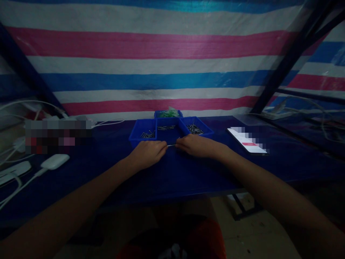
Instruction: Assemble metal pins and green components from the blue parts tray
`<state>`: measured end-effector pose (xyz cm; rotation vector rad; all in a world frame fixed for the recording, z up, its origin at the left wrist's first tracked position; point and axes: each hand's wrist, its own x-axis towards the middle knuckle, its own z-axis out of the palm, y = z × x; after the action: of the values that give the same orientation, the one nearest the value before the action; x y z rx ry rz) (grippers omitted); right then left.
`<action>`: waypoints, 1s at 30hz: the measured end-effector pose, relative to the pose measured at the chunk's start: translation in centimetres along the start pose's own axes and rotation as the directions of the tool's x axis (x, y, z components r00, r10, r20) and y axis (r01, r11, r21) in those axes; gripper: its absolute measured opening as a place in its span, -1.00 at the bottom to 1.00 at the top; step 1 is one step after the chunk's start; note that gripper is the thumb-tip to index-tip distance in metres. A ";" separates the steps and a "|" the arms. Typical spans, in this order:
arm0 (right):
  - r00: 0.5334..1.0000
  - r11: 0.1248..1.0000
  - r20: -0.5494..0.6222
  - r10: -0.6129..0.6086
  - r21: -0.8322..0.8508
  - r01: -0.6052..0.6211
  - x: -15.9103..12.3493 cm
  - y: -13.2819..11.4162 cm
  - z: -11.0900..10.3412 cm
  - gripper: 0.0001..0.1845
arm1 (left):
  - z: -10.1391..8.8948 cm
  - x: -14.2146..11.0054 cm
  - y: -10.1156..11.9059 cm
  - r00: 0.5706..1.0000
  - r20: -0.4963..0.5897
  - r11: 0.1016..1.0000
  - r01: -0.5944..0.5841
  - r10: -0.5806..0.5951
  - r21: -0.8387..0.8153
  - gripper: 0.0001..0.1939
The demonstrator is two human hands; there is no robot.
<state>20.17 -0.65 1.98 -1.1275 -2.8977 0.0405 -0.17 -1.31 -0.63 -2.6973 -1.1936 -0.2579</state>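
Note:
My left hand (149, 153) and my right hand (192, 144) meet over the blue table, just in front of several blue bins. Between their fingertips runs a thin metal rod (171, 145), pinched at both ends; its exact kind is too small and dark to tell. Small metal pieces lie in the left bin (134, 133) and in the right bin (208, 132). Longer thin rods (165, 127) rest in the middle bin. A back bin (157, 114) holds a clear bag with green contents (169, 113).
A lit phone (246, 139) lies at the right on the blue table (178, 176). White cables and a white charger (55, 162) are at the left. A striped sheet (151, 46) hangs behind, between dark metal posts (280, 68).

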 end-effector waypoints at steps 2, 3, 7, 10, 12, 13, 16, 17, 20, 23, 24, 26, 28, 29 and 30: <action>1.000 1.000 -0.027 -0.001 0.008 0.001 0.0 0.0 0.0 -0.72 | 0.0 0.0 0.1 1.000 0.008 1.000 0.006 -0.006 0.001 -0.69; 0.998 1.000 -0.056 0.003 0.018 -0.002 -0.1 -0.1 0.0 -0.74 | -0.1 0.0 0.1 1.000 0.014 1.000 0.009 -0.009 0.004 -0.69; 0.984 0.996 -0.178 0.004 0.091 0.012 -0.2 -0.2 -0.2 -0.76 | 0.0 0.0 0.0 0.999 0.037 0.999 0.025 -0.027 0.039 -0.68; 0.983 0.994 -0.180 -0.042 0.093 0.059 -0.2 -0.2 -0.4 -0.80 | 0.2 0.0 -0.1 0.998 0.048 0.998 0.031 -0.034 0.053 -0.66; 0.984 0.993 -0.159 -0.075 0.075 0.087 -0.2 -0.1 -0.4 -0.81 | 0.3 0.0 -0.1 0.998 0.054 0.998 0.034 -0.037 0.057 -0.66; 0.986 0.993 -0.144 -0.087 0.069 0.098 -0.2 -0.1 -0.3 -0.81 | 0.4 -0.1 -0.2 0.998 0.056 0.997 0.039 -0.043 0.060 -0.65; 0.987 0.988 -0.100 -0.128 0.070 0.135 -0.1 0.0 -0.4 -0.81 | 0.4 -0.1 -0.2 0.996 0.065 0.996 0.057 -0.062 0.069 -0.64; 0.986 0.986 -0.090 -0.144 0.074 0.151 -0.1 0.0 -0.4 -0.81 | 0.4 -0.1 -0.2 0.996 0.066 0.996 0.060 -0.065 0.073 -0.64; 0.980 0.977 -0.075 -0.185 0.091 0.192 -0.1 0.0 -0.6 -0.81 | 0.3 -0.1 -0.3 0.995 0.068 0.995 0.067 -0.072 0.078 -0.64; 0.976 0.969 -0.068 -0.207 0.123 0.214 -0.2 -0.2 -0.7 -0.81 | 0.4 -0.1 -0.4 0.995 0.063 0.994 0.071 -0.076 0.077 -0.64; 0.975 0.966 -0.069 -0.211 0.138 0.218 -0.2 -0.2 -0.8 -0.81 | 0.4 -0.1 -0.4 0.995 0.062 0.994 0.073 -0.078 0.080 -0.64; 0.973 0.960 -0.080 -0.215 0.164 0.226 -0.2 -0.4 -0.9 -0.80 | 0.4 -0.1 -0.3 0.994 0.067 0.994 0.077 -0.082 0.084 -0.63; 0.971 0.957 -0.103 -0.217 0.174 0.232 -0.3 -0.5 -0.9 -0.77 | 0.4 -0.1 -0.3 0.993 0.074 0.993 0.089 -0.095 0.078 -0.62; 0.969 0.957 -0.116 -0.217 0.172 0.235 -0.3 -0.6 -1.0 -0.76 | 0.4 -0.1 -0.2 0.992 0.073 0.993 0.096 -0.102 0.072 -0.61; 0.968 0.958 -0.129 -0.214 0.166 0.234 -0.3 -0.6 -1.0 -0.76 | 0.4 -0.1 -0.2 0.992 0.069 0.993 0.103 -0.108 0.064 -0.61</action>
<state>20.02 -1.28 3.02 -0.7442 -2.8347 0.2224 -0.36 -1.14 -1.03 -2.6161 -1.3442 -0.1363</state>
